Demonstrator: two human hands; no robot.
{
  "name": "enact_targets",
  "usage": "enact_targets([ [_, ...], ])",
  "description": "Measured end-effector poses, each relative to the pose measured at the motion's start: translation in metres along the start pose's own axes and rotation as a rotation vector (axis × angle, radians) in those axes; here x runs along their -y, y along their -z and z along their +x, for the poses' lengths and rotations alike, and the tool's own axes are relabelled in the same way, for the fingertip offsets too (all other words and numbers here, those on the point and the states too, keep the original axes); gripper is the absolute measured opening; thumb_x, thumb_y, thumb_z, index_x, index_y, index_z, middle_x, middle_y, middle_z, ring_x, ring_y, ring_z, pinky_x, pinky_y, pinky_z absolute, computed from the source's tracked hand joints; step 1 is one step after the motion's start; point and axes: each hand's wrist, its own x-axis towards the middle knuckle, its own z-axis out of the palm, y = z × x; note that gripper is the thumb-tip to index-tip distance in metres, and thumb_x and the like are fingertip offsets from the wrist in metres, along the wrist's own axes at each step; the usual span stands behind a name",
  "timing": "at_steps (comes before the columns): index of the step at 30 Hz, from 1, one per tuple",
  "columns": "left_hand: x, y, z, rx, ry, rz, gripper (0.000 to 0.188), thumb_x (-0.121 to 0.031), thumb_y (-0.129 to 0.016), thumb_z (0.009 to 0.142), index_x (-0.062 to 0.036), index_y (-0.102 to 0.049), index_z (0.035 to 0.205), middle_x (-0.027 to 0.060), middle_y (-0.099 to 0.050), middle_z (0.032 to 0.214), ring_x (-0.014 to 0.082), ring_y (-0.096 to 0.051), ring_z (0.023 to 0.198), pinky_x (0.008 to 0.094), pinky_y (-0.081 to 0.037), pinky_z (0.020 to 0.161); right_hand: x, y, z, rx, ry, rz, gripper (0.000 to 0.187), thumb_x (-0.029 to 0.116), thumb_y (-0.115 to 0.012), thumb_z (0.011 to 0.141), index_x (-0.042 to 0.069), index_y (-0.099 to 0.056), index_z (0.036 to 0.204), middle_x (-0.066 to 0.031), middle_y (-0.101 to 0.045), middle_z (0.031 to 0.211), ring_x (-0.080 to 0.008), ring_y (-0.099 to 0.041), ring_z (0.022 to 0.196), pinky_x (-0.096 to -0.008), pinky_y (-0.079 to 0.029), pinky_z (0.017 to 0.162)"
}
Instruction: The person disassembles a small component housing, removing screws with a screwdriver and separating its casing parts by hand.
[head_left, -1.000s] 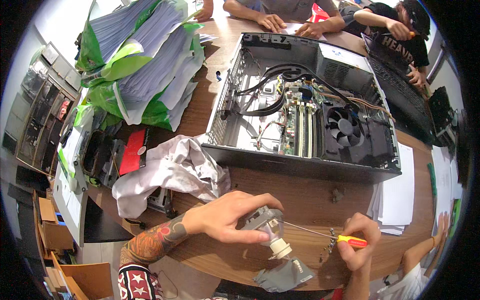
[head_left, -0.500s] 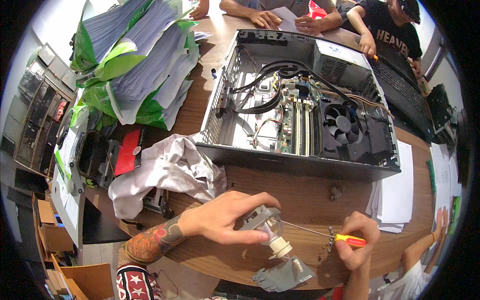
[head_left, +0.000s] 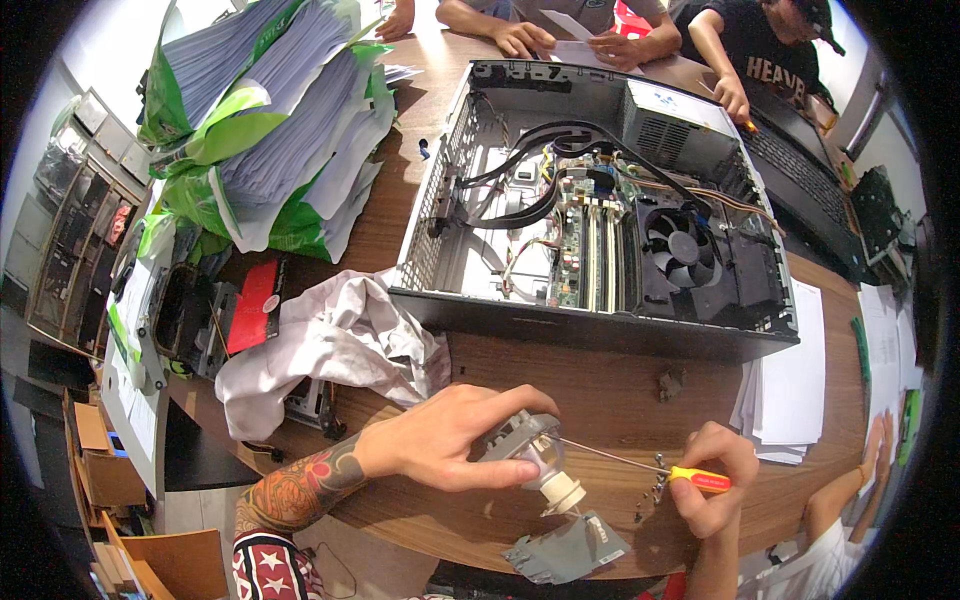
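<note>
My left hand (head_left: 450,440) is closed around a projector lamp (head_left: 550,478) with a grey frame and a cream-coloured round end, holding it above the table's near part. In my right hand (head_left: 716,490) is a screwdriver (head_left: 703,481) with a yellow and red handle, pinched between thumb and fingers. Its long thin shaft points left, and the tip reaches the lamp's grey frame; whether it sits in a screw is too small to tell. Below the lamp lies a flat grey plastic cover (head_left: 567,550). Several small screws (head_left: 658,478) are scattered beside the shaft, near my right hand.
An open computer case (head_left: 590,322) fills the table beyond my hands. To the left are a crumpled cloth (head_left: 335,345), a red box (head_left: 256,303) and stacked papers in green wrapping (head_left: 290,130). White sheets (head_left: 790,390) lie right. Co-workers' hands (head_left: 522,40) are across the table.
My hands, the lamp and the screwdriver stay nearly still. Across the table, a co-worker's paper has shifted, and the person at the far right has leaned slightly.
</note>
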Motion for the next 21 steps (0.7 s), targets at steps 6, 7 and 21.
enact_targets([
  [6, -0.0039, 0.0001, 0.0004, -0.005, 0.028, 0.038, 0.051, -0.039, -0.061, 0.085, 0.0, -0.048, 0.117, 0.0212, -0.063, 0.088, 0.0376, -0.063, 0.082, 0.0415, -0.049, 0.07, 0.0004, -0.0007, 0.0015, 0.001, 0.023, -0.011, 0.02, 0.011, -0.07, 0.06, 0.003, -0.056, 0.071, -0.0068, -0.055, 0.057, -0.0161, -0.049, 0.046, -0.0266, -0.037, 0.044],
  [7, -0.0042, 0.0001, 0.0002, -0.01, 0.033, 0.04, 0.051, -0.039, -0.061, 0.085, -0.0001, -0.048, 0.116, 0.0213, -0.064, 0.088, 0.0376, -0.063, 0.081, 0.0414, -0.049, 0.07, 0.0001, -0.0007, 0.0015, 0.001, 0.024, -0.01, 0.02, 0.011, -0.07, 0.06, 0.003, -0.056, 0.071, -0.0068, -0.055, 0.057, -0.0161, -0.049, 0.046, -0.0266, -0.037, 0.044],
  [21, -0.0021, -0.0082, 0.0, -0.123, 0.035, 0.105, 0.053, -0.041, -0.065, 0.082, -0.0011, -0.05, 0.112, 0.0207, -0.064, 0.082, 0.0379, -0.063, 0.074, 0.0421, -0.049, 0.066, 0.0022, -0.0007, 0.0, -0.039, 0.103, -0.138, 0.019, 0.013, -0.071, 0.056, 0.008, -0.058, 0.069, -0.0042, -0.054, 0.053, -0.0174, -0.051, 0.043, -0.0267, -0.036, 0.044],
])
